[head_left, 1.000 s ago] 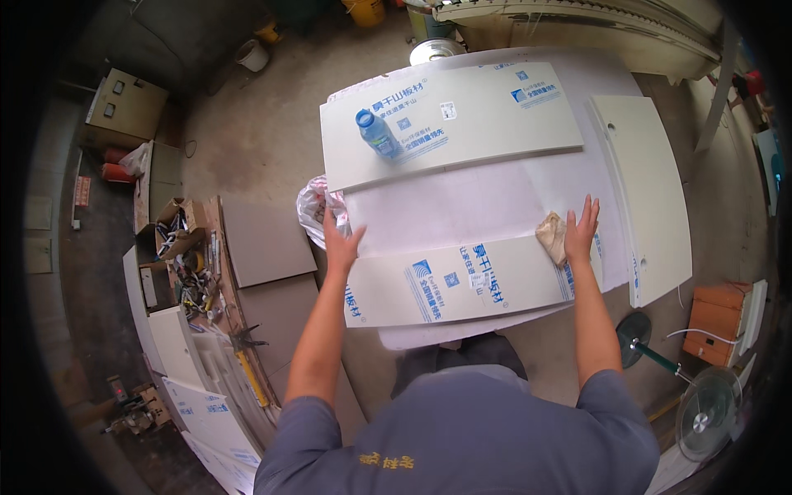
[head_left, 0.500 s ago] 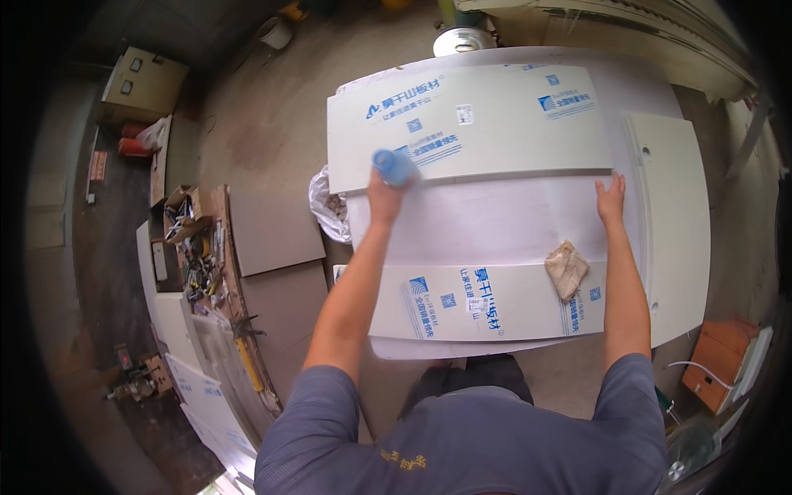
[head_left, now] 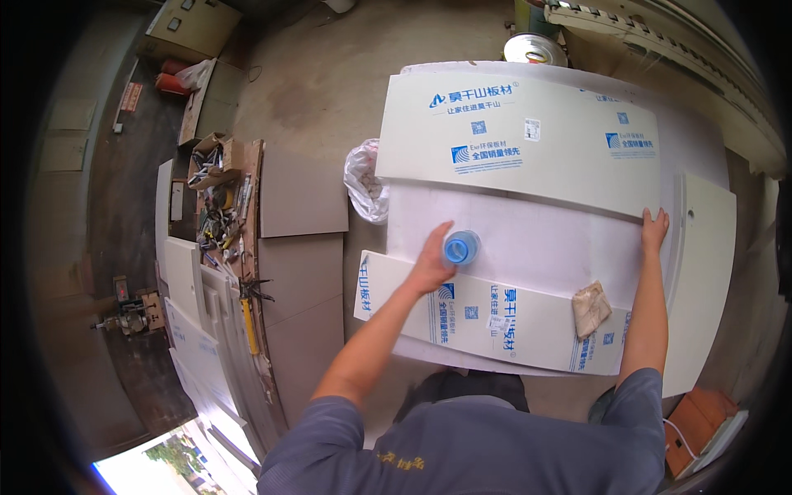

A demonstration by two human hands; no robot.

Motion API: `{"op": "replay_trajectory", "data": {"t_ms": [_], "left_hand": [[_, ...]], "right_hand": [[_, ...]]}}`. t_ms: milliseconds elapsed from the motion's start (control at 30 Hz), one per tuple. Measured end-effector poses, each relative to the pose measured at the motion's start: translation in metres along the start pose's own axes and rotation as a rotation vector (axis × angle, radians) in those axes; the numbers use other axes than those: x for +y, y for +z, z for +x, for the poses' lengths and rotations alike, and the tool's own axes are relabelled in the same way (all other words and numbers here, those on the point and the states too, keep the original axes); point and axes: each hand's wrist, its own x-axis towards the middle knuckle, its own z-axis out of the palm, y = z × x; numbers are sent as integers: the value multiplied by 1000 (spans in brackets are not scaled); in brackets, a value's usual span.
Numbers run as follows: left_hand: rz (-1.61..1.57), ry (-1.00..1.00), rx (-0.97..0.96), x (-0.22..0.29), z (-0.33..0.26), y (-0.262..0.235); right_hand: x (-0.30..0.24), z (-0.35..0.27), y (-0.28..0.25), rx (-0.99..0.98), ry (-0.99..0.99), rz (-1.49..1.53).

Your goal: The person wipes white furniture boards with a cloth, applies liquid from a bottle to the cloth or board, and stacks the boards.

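Note:
A blue, see-through plastic bottle [head_left: 461,247] stands on the white work surface [head_left: 528,223], between two pale printed boards. My left hand [head_left: 435,260] is against its left side, fingers stretched out rather than wrapped round it. The far board [head_left: 569,136] reaches across the back of the surface. At its near right corner rests my right hand [head_left: 653,231], fingers apart and touching the edge. The near board [head_left: 396,293] lies closer to my body, with a crumpled beige cloth [head_left: 591,310] on its right part.
Another pale board [head_left: 705,264] lies along the right side. A white plastic bag [head_left: 367,177] sits left of the work surface. Further left, a bench [head_left: 253,190] carries a cardboard box [head_left: 216,161] and many loose tools. A round metal lid [head_left: 535,49] is beyond the far edge.
My left hand has brought the bottle from above the far board down to the surface between the boards. The view has shifted; my right hand stays at the far board's corner.

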Motion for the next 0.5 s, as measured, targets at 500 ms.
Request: {"op": "replay_trajectory", "data": {"t_ms": [500], "left_hand": [[-1121, -631, 524, -116, 211, -130]], "right_hand": [[-46, -21, -72, -429, 294, 24]]}}
